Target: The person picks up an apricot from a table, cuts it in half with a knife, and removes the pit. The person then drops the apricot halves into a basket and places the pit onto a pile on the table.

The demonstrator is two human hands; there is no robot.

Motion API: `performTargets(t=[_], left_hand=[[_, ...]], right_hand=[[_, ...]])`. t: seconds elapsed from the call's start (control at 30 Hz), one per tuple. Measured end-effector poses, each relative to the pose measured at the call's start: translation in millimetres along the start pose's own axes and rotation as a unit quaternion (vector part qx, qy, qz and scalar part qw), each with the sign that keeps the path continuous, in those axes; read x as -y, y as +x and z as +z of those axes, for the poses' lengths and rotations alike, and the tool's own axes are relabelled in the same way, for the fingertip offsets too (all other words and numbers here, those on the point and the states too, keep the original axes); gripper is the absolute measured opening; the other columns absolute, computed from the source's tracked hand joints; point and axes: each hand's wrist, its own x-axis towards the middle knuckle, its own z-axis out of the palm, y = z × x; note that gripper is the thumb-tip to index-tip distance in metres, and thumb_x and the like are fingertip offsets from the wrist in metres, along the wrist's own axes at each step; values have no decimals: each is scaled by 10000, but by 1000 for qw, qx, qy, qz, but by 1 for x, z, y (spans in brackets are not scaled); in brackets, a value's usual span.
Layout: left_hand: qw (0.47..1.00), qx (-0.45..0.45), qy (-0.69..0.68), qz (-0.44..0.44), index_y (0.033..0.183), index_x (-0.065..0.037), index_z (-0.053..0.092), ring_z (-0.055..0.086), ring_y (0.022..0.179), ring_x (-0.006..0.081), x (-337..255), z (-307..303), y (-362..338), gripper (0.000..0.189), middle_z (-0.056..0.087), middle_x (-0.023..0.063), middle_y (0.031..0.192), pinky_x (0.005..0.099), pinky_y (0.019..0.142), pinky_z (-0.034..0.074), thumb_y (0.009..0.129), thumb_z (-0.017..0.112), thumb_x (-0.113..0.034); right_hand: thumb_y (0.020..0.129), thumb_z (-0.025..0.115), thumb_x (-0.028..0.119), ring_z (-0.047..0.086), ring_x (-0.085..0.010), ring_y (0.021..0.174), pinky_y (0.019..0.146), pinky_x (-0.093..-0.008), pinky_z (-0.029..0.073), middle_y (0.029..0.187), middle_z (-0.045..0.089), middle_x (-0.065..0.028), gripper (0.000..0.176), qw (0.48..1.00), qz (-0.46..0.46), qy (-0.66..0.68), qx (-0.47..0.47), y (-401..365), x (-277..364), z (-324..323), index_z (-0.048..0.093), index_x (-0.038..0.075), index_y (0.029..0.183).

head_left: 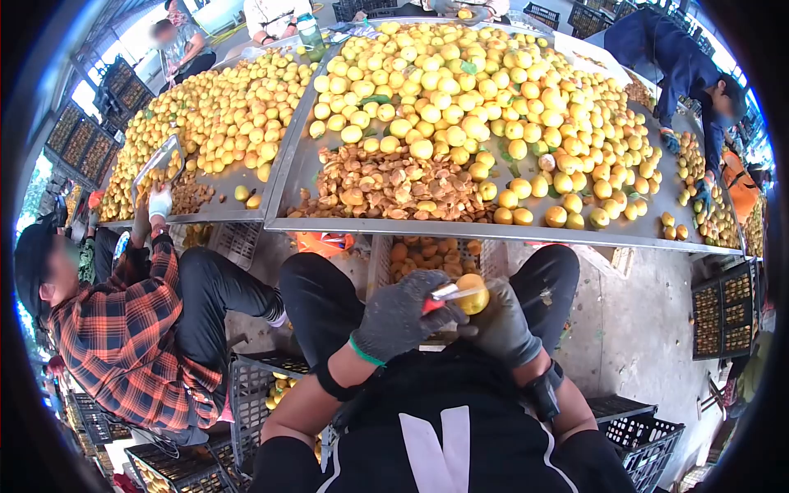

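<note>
My left hand [403, 314], in a dark grey glove with a green cuff edge, is wrapped around a small knife [432, 305] with a red handle. Its blade lies against a yellow apricot [472, 302], which the gloved fingers of my right hand [503, 327] grip in front of my lap. Below and beyond my hands, between my knees, a crate [380, 261] contains orange apricot pieces. Above it, the metal table [394, 224] bears a heap of whole apricots [460, 99] and a pile of brownish pits or scraps [403, 187] near its front edge.
At left, a person in a plaid shirt [123, 316] sits beside a second fruit-covered table [246, 215]. Another person in dark blue [657, 49] leans over the table's right end. Black crates [255, 386] stand by my left side, others [645, 444] at my right.
</note>
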Motion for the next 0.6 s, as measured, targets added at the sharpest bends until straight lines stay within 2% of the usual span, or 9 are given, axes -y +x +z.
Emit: performTargets(t=[0.03,0.07,0.1,0.17,0.2,0.23,0.3,0.53,0.6], left_hand=[[998,14,41,51,1069,-44,597,640,722,337,-1,2,2,517,634,169,944,418,632,519,757,711,-441],[991,29,81,103,1090,-59,594,645,719,325,-3,3,4,580,630,160,963,415,623,521,721,727,-486],[991,31,79,104,1090,-59,594,645,719,325,-3,4,4,580,630,160,963,415,623,521,721,727,-486],[980,50,133,141,1135,-83,587,652,774,327,-6,5,5,791,637,141,973,399,621,531,545,812,-559],[980,51,133,141,1135,-83,587,652,774,327,-8,4,6,791,637,141,973,399,621,531,545,812,-559],[978,80,139,130,1145,-84,581,649,787,332,-12,2,8,809,636,139,983,403,633,532,542,806,-575],[976,108,145,121,1154,-84,576,647,801,337,-13,4,11,827,635,138,994,408,644,532,539,800,-591],[995,42,-75,54,1141,-52,572,613,921,327,-4,33,9,580,606,165,1023,386,783,500,682,802,-321],[992,46,-114,40,1134,-41,572,603,939,326,-2,40,8,526,598,169,1023,373,807,491,705,792,-253]], right_hand=[[857,571,381,553,-143,724,511,-209,398,912,589,-45,392,996,36,18,82,0,-1,-1,534,84,1112],[858,611,288,587,-157,784,586,-229,465,971,595,-72,355,987,58,61,135,0,1,1,529,63,1120],[858,611,288,587,-157,784,586,-229,465,971,595,-72,355,988,56,61,134,-1,0,0,529,63,1120],[839,659,179,611,-184,882,712,-255,505,1024,600,-85,355,957,-38,-286,-31,-6,-9,-1,523,33,1133],[787,725,132,613,-243,963,827,-317,497,1058,602,-96,450,913,-137,-383,14,-6,-23,-15,503,9,1159],[787,725,132,613,-243,963,827,-317,497,1058,602,-96,450,914,-137,-382,13,-7,-23,-15,503,9,1159],[809,706,214,604,-288,969,854,-352,481,1038,602,-136,479,756,-262,-601,-3,-6,-20,-14,489,-2,1178],[891,570,380,603,-313,942,835,-352,464,1019,603,-183,480,730,-341,-574,-147,3,-26,9,511,-23,1145],[917,525,356,593,-330,858,771,-362,463,949,588,-180,413,668,-395,-584,-238,10,-33,-1,526,-27,1071]])
